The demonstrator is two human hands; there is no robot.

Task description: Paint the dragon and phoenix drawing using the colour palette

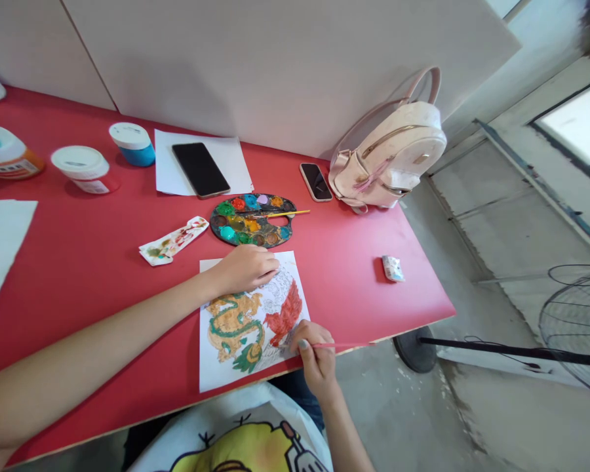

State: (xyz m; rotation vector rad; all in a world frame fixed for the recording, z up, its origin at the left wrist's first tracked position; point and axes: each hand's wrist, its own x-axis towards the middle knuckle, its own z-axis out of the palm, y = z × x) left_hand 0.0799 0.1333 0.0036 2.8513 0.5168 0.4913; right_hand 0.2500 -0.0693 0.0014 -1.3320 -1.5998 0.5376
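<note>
A white sheet with a painted drawing [248,321] lies on the red table [103,262] in front of me; it shows a gold and green dragon and a red bird. My left hand [246,269] rests palm down on the sheet's top edge, fingers curled together, holding it in place. My right hand [314,357] is closed on a thin red paintbrush [347,345], its tip touching the paper near the red bird. A round palette [253,219] full of coloured paints sits just beyond the sheet, with a yellow brush [288,213] lying across it.
A stained paper towel [174,241] lies left of the palette. Two phones [200,169] [315,181], one on white paper, a pink backpack [391,154], paint jars [84,168] [132,143] and a small wrapper [392,267] stand around. A fan [575,328] stands on the floor at right.
</note>
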